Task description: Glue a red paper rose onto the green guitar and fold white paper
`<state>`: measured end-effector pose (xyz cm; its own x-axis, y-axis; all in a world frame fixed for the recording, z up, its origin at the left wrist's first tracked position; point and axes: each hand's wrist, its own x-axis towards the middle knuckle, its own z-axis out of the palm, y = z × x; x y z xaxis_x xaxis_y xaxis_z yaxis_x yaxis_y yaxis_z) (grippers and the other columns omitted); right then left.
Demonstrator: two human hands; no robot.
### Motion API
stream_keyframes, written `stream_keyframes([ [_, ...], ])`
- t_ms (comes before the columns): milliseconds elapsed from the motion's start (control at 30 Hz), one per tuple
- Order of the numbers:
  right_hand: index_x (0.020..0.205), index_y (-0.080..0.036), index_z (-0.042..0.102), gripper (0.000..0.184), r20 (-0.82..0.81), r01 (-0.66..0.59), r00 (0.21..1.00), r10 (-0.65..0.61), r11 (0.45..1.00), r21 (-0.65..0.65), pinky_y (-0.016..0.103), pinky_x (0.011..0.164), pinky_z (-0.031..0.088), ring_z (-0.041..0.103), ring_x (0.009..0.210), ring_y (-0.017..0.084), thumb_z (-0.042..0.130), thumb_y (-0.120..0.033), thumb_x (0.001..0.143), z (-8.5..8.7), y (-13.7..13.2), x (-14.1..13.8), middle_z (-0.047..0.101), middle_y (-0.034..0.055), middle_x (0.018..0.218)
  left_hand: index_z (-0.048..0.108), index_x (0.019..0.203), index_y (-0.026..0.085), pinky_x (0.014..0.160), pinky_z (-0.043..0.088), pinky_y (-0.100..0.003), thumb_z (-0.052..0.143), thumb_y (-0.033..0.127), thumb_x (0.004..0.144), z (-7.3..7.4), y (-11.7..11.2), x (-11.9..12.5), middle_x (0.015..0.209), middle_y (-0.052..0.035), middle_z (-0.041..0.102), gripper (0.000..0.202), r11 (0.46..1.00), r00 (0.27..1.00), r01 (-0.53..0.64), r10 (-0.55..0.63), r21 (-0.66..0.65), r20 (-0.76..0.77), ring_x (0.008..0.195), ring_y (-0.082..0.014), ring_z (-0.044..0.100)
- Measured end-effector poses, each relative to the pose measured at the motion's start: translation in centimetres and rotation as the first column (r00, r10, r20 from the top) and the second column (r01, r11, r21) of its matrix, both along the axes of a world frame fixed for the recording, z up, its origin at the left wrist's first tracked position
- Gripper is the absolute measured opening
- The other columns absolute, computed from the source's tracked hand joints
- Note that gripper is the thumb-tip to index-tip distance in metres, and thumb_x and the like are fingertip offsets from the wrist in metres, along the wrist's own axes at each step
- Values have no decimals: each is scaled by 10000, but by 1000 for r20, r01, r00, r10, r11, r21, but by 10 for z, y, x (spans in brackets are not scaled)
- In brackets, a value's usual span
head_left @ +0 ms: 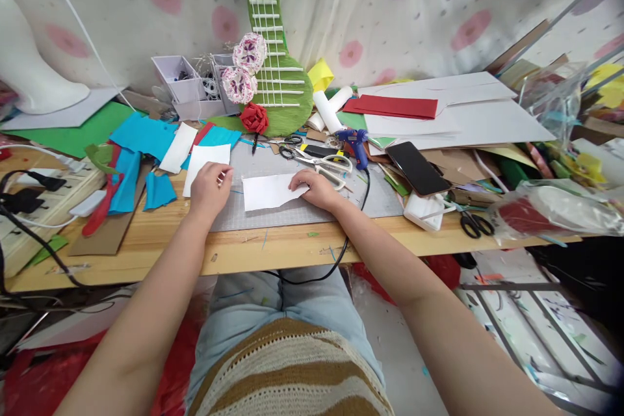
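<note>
Person's R hand [316,190] is at the R end of a white paper strip [268,192], fingers bent & close tog., tips on the paper; can't tell if thumb's underneath pinching it or the hand's just pressing down. Strip lies lengthwise btwn the two hands, over the grey cutting mat [380,201], its L end free & lower edge uneven nr the R fingers. L hand [210,190] is half curled, fingers bent in twd the palm, thumb side facing R; it overlaps the lower part of a second white sheet [207,159], but can't tell if it's touching that or gripping anything. L hand's well apart from the strip's L end. Just beyond the R hand: scissors w/ cream handles [336,161] on the mat, then a blue glue gun [358,146], its black cable [366,192] running down past the R forearm & over the table edge. Farther R: black phone [418,168], tilted, nr a white case [424,210], then black-handled scissors [475,225] by the front edge of the wooden table [273,247]. L of the L hand: bright blue paper pcs [143,133], a red-handled tool [95,214] & a power strip [39,208]. At back, a green guitar-shaped pc [292,88] stands upright w/ white strings, two pink-&-white flowers & a red rose [254,118]; white rolls [327,112] lie to its R, nr folded red paper [390,106] atop white boards [463,120].
</note>
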<state>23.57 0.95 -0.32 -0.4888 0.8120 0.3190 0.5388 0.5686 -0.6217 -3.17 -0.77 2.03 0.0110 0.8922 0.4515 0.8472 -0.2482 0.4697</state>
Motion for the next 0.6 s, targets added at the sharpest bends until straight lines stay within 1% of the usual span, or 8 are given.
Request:
stream_keyframes([
  [100,737,-188,641,247,10,-8,1000,8,1000,-4,329,897,440,586,931,182,476,-26,650,1,0,0,676,42,873,643,833,199,886,411,-424,532,402,785,-6,7,6,931,-91,614,236,994,984,-16,-3,-104,-176,959,-270,549],
  [167,756,-184,647,288,13,-25,1000,25,1000,-5,334,913,435,579,960,187,461,-9,624,2,-1,0,675,46,889,636,840,209,895,385,-452,571,461,752,-8,8,13,971,-98,610,274,984,975,-68,31,-166,-220,1009,-303,527],
  [300,879,-170,664,448,39,-118,992,120,992,-54,342,981,408,538,1089,192,412,23,563,6,-5,2,664,57,1007,599,849,214,885,373,-449,588,419,739,-9,7,21,1003,-92,615,232,955,979,-125,75,-271,-189,1031,-305,523],
  [433,1047,-189,630,587,101,-208,971,218,973,-103,366,1044,361,447,1238,195,402,15,546,22,-7,11,612,46,1175,546,878,220,898,350,-426,585,357,739,-8,5,21,975,-61,639,199,952,988,-101,61,-289,-142,1007,-274,540],
  [467,1050,-196,624,581,121,-179,974,190,979,-99,372,1041,362,464,1218,197,407,9,551,27,-6,15,610,39,1181,530,913,222,907,342,-423,595,358,732,-7,4,21,969,-51,647,235,955,991,-91,60,-282,-119,997,-266,546],
  [500,1041,-197,622,547,145,-100,983,112,991,-91,376,1023,377,499,1168,201,416,-2,572,32,-4,19,612,41,1178,513,956,223,914,333,-422,609,362,721,-6,3,21,962,-45,654,289,958,994,-83,59,-275,-96,992,-262,550],
  [533,1023,-192,622,489,183,35,983,-21,997,-74,382,992,398,525,1119,211,426,-19,610,37,-2,24,622,53,1153,495,1000,222,918,326,-426,625,370,709,-5,3,21,953,-43,659,351,961,995,-77,59,-265,-78,993,-266,550],
  [600,1000,-169,618,360,321,309,900,-294,951,5,404,936,423,535,1068,252,459,-79,689,44,4,34,631,95,1105,472,1061,216,918,315,-442,653,390,684,-4,2,22,927,-52,667,453,965,996,-73,58,-253,-65,1008,-288,543],
])
